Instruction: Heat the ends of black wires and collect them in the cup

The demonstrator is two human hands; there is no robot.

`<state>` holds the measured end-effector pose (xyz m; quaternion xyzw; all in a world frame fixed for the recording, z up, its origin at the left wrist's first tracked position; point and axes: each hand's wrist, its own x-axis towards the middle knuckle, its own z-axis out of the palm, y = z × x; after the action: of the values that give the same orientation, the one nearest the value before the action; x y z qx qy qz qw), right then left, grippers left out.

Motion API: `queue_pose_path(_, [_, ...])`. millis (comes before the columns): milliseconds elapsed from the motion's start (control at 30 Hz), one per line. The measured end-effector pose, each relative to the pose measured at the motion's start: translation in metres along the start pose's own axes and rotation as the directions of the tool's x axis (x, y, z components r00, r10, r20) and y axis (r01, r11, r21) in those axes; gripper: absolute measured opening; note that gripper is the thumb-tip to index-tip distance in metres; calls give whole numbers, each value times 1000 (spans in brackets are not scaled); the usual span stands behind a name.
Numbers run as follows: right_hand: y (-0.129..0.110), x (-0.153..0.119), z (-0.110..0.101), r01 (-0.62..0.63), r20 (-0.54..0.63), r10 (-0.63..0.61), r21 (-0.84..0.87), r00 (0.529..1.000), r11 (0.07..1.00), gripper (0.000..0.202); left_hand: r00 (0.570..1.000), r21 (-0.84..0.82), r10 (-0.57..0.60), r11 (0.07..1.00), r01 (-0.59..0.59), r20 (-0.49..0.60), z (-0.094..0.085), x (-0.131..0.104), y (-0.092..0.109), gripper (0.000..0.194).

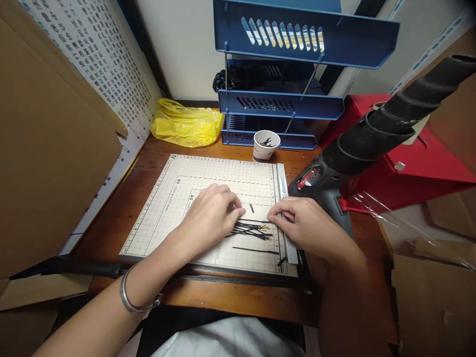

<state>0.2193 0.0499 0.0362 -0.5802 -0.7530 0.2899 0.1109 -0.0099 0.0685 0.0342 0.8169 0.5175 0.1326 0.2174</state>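
Observation:
My left hand is over the gridded board, thumb and fingertips pinched together; whatever they hold, if anything, cannot be made out. Facing it, my right hand pinches the right end of a thin black wire that runs across toward my left fingers. Just below lies a loose bundle of black wires, some with bare golden tips. A single wire rests apart, nearer the board's front. One short black piece lies between my hands, and more dark bits sit at the front right corner.
Behind the board stands a paper cup holding small black pieces. A blue tiered tray rack and a yellow plastic bag are at the back. On the right, a black blower tool leans by a red box. Cardboard rises at left.

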Motion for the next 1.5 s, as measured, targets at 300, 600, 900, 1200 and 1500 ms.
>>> queue_pose_path(300, [1,-1,-1,79,-43,-77,52,996,996,17,993,-46,121,992,-120,14,6,1,12,14])
queue_pose_path(600, [3,-3,0,192,-75,-184,118,980,974,13,983,-189,177,965,-182,-44,18,-4,24,10])
queue_pose_path(900, [9,-7,-6,83,-23,-81,72,996,994,17,985,-171,169,970,-175,-45,21,-13,20,15])
queue_pose_path(1200, [-4,-4,3,124,64,-126,29,990,992,20,993,-91,118,989,-118,-6,18,-26,17,8])
queue_pose_path(1500, [-10,-7,8,87,75,-80,-86,994,993,21,994,-58,108,993,-107,26,19,-27,16,14])
